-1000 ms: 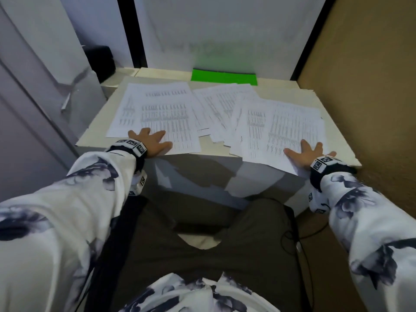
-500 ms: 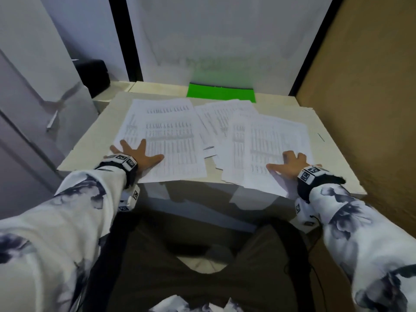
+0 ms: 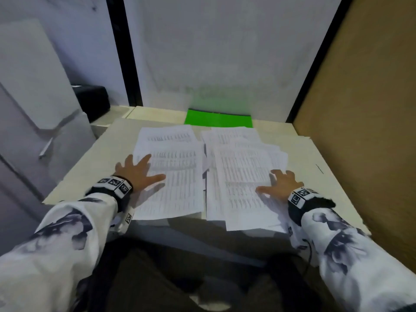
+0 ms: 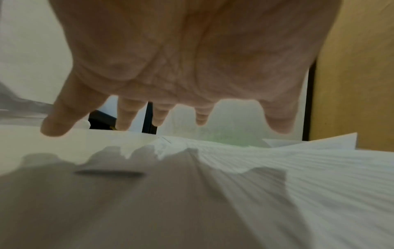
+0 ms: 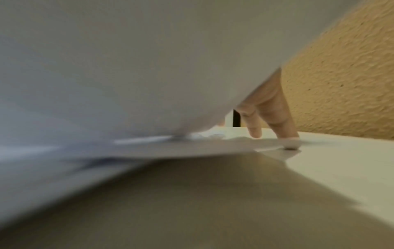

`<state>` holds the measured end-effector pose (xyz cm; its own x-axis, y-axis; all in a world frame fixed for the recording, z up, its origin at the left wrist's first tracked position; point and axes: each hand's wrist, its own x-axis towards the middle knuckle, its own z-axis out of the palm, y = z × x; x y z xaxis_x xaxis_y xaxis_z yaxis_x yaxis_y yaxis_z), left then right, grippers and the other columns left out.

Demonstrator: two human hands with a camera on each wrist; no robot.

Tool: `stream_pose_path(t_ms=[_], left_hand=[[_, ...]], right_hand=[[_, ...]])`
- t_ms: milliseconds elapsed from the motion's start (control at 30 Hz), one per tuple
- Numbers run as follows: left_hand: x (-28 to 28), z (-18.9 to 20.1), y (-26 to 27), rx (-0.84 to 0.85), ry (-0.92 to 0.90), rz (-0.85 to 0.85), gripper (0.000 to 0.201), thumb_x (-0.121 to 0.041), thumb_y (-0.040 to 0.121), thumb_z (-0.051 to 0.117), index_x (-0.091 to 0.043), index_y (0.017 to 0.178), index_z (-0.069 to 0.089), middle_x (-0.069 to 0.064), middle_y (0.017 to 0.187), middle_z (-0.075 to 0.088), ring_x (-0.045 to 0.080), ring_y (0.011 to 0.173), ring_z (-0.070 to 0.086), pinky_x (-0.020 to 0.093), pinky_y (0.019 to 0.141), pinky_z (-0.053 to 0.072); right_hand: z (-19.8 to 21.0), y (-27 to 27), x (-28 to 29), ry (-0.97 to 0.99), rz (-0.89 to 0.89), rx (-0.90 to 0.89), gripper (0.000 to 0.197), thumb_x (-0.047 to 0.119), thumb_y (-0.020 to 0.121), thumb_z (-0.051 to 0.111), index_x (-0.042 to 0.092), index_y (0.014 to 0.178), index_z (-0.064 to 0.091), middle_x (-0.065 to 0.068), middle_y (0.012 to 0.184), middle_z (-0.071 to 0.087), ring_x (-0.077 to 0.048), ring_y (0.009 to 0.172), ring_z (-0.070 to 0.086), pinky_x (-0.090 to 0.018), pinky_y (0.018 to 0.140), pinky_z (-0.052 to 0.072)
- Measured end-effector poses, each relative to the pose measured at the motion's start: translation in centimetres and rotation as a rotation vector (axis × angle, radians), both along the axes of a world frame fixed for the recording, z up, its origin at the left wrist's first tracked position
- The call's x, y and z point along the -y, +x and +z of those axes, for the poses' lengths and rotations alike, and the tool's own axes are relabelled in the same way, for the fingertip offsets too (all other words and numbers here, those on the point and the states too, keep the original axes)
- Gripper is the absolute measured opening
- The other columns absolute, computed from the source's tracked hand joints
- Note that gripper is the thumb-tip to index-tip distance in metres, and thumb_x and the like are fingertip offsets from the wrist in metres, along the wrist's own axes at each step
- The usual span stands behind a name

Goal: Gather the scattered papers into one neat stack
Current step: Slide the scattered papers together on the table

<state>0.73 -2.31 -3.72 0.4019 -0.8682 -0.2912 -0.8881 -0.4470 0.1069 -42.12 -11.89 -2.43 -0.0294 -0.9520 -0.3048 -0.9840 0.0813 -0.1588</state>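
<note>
White printed papers lie in two overlapping piles on the pale table (image 3: 94,167). The left pile (image 3: 175,176) and the right pile (image 3: 240,174) nearly meet in the middle. My left hand (image 3: 139,174) is spread flat at the left pile's left edge, fingers straight (image 4: 125,116). My right hand (image 3: 281,182) rests on the right pile's right edge. In the right wrist view a sheet (image 5: 127,67) bows up in front of the palm. Only two fingers (image 5: 275,118) show there, tips down on the table.
A bright green sheet (image 3: 217,118) lies flat at the table's back edge, behind the papers. A black box (image 3: 92,102) sits at the back left. A tan wall (image 3: 360,131) runs close along the right side. Some sheets overhang the near table edge.
Both hands have slid inward and pushed the papers together. The wide spread has narrowed into two piles side by side. The right-hand sheets now bow up against my right palm.
</note>
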Motion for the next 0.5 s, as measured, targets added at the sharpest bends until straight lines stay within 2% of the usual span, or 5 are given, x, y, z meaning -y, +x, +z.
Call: stream_pose_path(t_ms=[67, 167, 267, 367, 500], left_hand=[[-0.1, 0.0, -0.9, -0.028, 0.08, -0.023, 0.123, -0.104, 0.052, 0.031, -0.048, 0.155, -0.008, 0.014, 0.168, -0.008, 0.043, 0.153, -0.002, 0.061, 0.12, 0.009], [-1.0, 0.0, -1.7, -0.028, 0.135, 0.016, 0.119, -0.099, 0.054, 0.045, -0.054, 0.153, -0.003, 0.009, 0.168, -0.009, 0.048, 0.149, -0.001, 0.065, 0.117, 0.015], [-1.1, 0.5, -1.7, 0.01, 0.15, -0.034, 0.117, -0.095, 0.055, 0.049, -0.053, 0.153, 0.002, 0.009, 0.168, -0.002, 0.046, 0.149, 0.003, 0.064, 0.116, 0.021], [-0.7, 1.3, -1.9, 0.004, 0.232, -0.102, 0.117, -0.092, 0.058, 0.055, -0.054, 0.154, 0.001, 0.007, 0.168, -0.004, 0.048, 0.148, 0.004, 0.064, 0.116, 0.021], [-0.3, 1.5, -2.2, -0.036, 0.255, -0.151, 0.108, -0.09, 0.063, 0.055, -0.054, 0.154, 0.008, 0.007, 0.168, -0.001, 0.048, 0.149, 0.009, 0.061, 0.118, 0.019]], right_hand=[[-0.3, -1.5, 0.2, 0.052, -0.022, -0.054, 0.121, 0.091, 0.055, 0.059, 0.028, 0.153, 0.027, -0.021, 0.157, 0.028, -0.046, 0.143, 0.03, -0.057, 0.115, 0.027], [-0.9, -2.8, 1.9, 0.024, -0.102, -0.141, 0.142, 0.102, 0.025, 0.05, 0.023, 0.142, 0.033, -0.017, 0.143, 0.046, -0.042, 0.132, 0.043, -0.056, 0.109, 0.032], [0.1, -2.4, 3.4, 0.082, -0.136, -0.044, 0.133, 0.092, 0.039, 0.063, 0.019, 0.146, 0.033, -0.016, 0.147, 0.044, -0.042, 0.135, 0.042, -0.057, 0.111, 0.036], [1.7, -1.0, 3.3, 0.14, -0.16, 0.022, 0.112, 0.069, 0.071, 0.074, 0.01, 0.153, 0.025, -0.022, 0.154, 0.031, -0.041, 0.14, 0.037, -0.048, 0.11, 0.037], [1.1, 1.1, 3.2, 0.126, -0.131, 0.065, 0.1, 0.062, 0.072, 0.077, 0.01, 0.145, 0.032, -0.02, 0.145, 0.036, -0.037, 0.131, 0.044, -0.042, 0.089, 0.041]])
